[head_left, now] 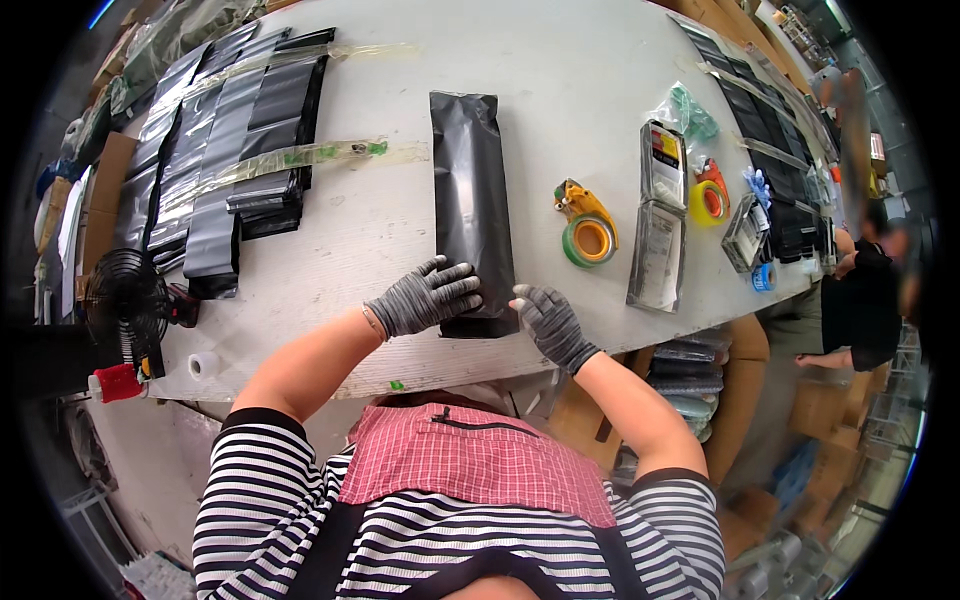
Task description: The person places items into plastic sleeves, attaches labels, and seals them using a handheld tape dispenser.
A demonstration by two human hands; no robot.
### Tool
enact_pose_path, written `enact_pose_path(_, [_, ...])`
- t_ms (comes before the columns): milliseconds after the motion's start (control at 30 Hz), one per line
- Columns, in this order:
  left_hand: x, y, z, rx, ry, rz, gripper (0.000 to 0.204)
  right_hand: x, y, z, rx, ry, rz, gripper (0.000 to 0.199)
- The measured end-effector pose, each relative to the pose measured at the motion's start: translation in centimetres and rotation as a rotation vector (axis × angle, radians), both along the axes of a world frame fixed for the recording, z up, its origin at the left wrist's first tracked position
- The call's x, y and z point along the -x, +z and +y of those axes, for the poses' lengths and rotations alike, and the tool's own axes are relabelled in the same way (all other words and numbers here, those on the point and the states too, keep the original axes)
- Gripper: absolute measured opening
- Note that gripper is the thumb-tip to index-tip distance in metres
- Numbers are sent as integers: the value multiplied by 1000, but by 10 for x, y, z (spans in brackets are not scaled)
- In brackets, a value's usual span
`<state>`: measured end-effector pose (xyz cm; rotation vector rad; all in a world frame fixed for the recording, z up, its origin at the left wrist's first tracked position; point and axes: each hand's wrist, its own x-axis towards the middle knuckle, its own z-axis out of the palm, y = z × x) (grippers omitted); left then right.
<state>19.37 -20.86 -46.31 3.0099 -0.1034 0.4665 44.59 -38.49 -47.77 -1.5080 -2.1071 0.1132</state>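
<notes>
**Op A:** Looking down from the head view, I see a long black pouch (472, 205) lying flat on the white worktop (560, 80), running away from the body. Its near end sits just in front of the worktop's near edge.

**Op B:** And the hands on my feed?

**Op A:** Both wear grey knit gloves. The left hand (425, 297) lies palm down on the pouch's near left corner, fingers (455, 285) spread and flat across the black film, pressing rather than gripping. The right hand (550, 322) is at the near right corner; its fingertips touch the pouch's edge. I cannot tell whether it pinches the film or only rests against it.

**Op B:** So the pouch lies between the two hands?

**Op A:** Its near end does. The rest stretches beyond the fingers, untouched.

**Op B:** What else is around?

**Op A:** To the right of the pouch, near but apart, a green tape roll in a yellow dispenser (587, 232). Further right, two flat printed packets (660, 210) end to end, then a yellow tape roll in a red dispenser (709, 195). To the far left, a stack of black pouches (240, 140) held under strips of clear tape. A small black fan (125, 300) stands at the left end of the worktop. Another person in a black top (860, 300) stands at the right edge.
</notes>
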Motion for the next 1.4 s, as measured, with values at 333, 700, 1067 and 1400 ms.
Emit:
enact_pose_path(333, [27,-28,-59,1040,582,-108,19,28,-7,-2,515,-403,997,12])
enact_pose_path(700, [-20,-14,-63,501,1107,54,14,46,-23,34,545,-627,224,41])
enact_pose_path(1067, [-65,45,-51,517,580,78,40,-149,30,-33,-66,-894,424,12])
enact_pose_path(1400, [-91,61,-59,342,591,138,21,-225,0,-15,625,-1081,102,28])
